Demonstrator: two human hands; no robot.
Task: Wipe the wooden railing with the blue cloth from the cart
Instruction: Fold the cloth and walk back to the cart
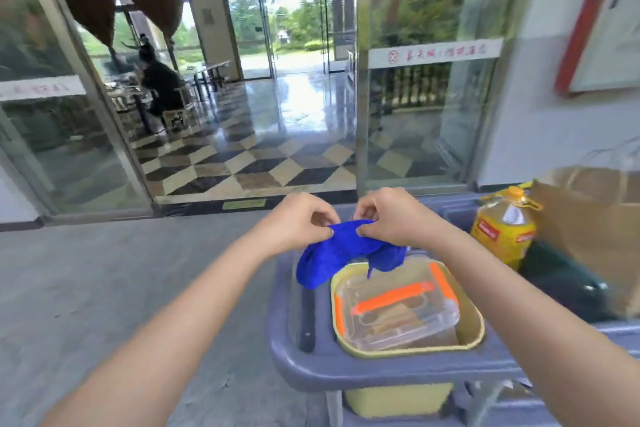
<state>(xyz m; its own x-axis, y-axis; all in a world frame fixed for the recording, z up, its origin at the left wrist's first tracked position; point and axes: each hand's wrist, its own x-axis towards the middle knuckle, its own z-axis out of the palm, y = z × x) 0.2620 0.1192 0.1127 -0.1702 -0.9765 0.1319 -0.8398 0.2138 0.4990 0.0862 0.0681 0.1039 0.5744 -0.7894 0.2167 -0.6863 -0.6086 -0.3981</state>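
Note:
A bright blue cloth [341, 253] hangs bunched above the grey cart [346, 369], just over its left end. My left hand [299, 222] pinches the cloth's upper edge from the left. My right hand [388, 215] pinches the same edge from the right, so both hands hold it up together. The lower folds droop toward the yellow bin [408, 348] in the cart. A dark wooden railing [415, 85] shows only dimly behind the glass panel at the right.
A clear box with orange clips [394, 308] lies in the yellow bin. A yellow oil bottle [504, 229] and a brown paper bag [588, 218] stand on the cart at right. Glass doors open ahead onto a checkered floor [256, 163]; a person [159, 83] sits far left.

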